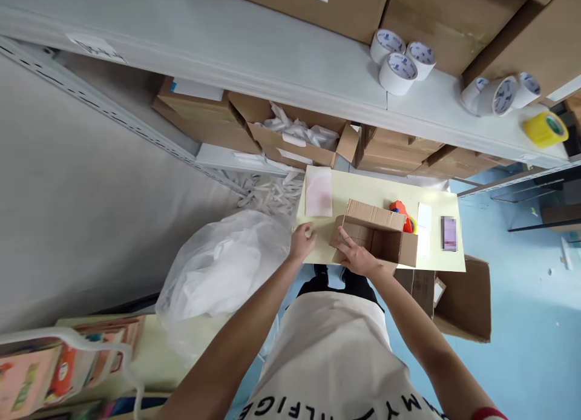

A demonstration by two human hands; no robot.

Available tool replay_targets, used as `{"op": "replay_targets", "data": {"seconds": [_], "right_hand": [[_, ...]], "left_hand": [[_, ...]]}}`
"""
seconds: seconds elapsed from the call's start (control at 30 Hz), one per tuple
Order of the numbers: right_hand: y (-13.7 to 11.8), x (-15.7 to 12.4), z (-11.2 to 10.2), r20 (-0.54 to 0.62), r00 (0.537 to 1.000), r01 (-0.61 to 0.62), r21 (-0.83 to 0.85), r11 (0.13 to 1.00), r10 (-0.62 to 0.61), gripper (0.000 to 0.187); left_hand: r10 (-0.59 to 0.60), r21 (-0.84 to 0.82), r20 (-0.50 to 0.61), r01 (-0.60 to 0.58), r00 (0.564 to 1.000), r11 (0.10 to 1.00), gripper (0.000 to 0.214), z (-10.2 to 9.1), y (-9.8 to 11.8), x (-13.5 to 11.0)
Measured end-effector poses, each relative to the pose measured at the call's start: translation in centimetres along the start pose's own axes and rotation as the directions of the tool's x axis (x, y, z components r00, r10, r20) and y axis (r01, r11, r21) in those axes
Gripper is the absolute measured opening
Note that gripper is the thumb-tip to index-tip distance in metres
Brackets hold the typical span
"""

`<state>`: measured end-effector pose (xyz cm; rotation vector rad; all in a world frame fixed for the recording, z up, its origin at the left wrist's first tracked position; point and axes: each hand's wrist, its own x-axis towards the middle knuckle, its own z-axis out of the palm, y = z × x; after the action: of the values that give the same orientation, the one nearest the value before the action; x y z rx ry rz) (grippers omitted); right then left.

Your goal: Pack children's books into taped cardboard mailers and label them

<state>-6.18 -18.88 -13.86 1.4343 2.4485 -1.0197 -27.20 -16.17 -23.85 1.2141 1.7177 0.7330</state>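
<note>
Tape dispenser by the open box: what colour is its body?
The tape dispenser has a bright red-orange body, seen in the head view.

On the worktop, a carton stands between a sheet, left, and a tape dispenser, right; a shelf runs behind, a bag lies left
</note>
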Motion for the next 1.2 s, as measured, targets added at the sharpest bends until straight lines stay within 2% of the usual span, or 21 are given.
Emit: {"op": "replay_targets", "data": {"seconds": [0.07,0.13,0.23,0.37,0.5,0.6,0.7,0.8,0.9,1.1,1.2], "right_hand": [[0.0,-0.1,0.1,-0.015,1.0,0.013,0.022,1.0,-0.012,0.074],[0.0,-0.2,0.2,-0.036,0.999,0.031,0.044,0.999,-0.029,0.072],[0.0,-0.2,0.5,-0.038,0.999,0.036,0.056,0.998,-0.034,0.072],[-0.1,-0.2,0.7,-0.046,0.999,0.03,0.053,0.998,-0.028,0.072],[-0.2,-0.1,0.6,-0.04,0.998,0.053,0.009,0.999,-0.052,0.066],[-0.2,-0.1,0.4,-0.029,0.998,0.063,-0.038,0.997,-0.064,0.063],[-0.2,-0.1,0.3,-0.021,0.998,0.064,-0.053,0.997,-0.065,0.065],[-0.1,0.0,0.4,-0.013,0.997,0.075,-0.05,0.996,-0.076,0.066],[0.1,0.1,0.5,-0.019,0.996,0.081,-0.039,0.996,-0.082,0.068],[0.7,0.1,1.0,-0.031,0.996,0.088,-0.022,0.996,-0.088,0.069],[0.8,0.4,1.2,-0.033,0.995,0.089,-0.036,0.995,-0.09,0.072]], "left_hand": [[-0.038,0.071,-0.079,0.043,0.996,0.997,0.044,0.1,0.7,3.2],[-0.065,0.158,-0.114,0.083,0.991,0.984,0.048,0.6,1.6,6.3],[-0.134,0.244,-0.171,0.173,0.976,0.954,0.062,1.7,2.6,9.7],[-0.155,0.285,-0.207,0.211,0.966,0.935,0.063,2.8,2.9,11.7],[-0.225,0.315,-0.213,0.285,0.951,0.906,0.064,2.9,2.8,12.6],[-0.284,0.307,-0.191,0.332,0.94,0.892,0.056,2.9,2.7,13.2],[-0.277,0.278,-0.175,0.317,0.945,0.906,0.041,3.2,2.8,13.3],[-0.24,0.231,-0.191,0.281,0.952,0.932,0.04,3.6,2.7,12.4],[-0.202,0.172,-0.211,0.24,0.956,0.956,0.04,3.1,2.4,11.0],[-0.136,0.04,-0.231,0.149,0.963,0.988,0.035,-0.2,2.1,7.7],[-0.053,-0.072,-0.212,0.039,0.976,0.997,0.032,-2.4,3.1,6.0]]}}
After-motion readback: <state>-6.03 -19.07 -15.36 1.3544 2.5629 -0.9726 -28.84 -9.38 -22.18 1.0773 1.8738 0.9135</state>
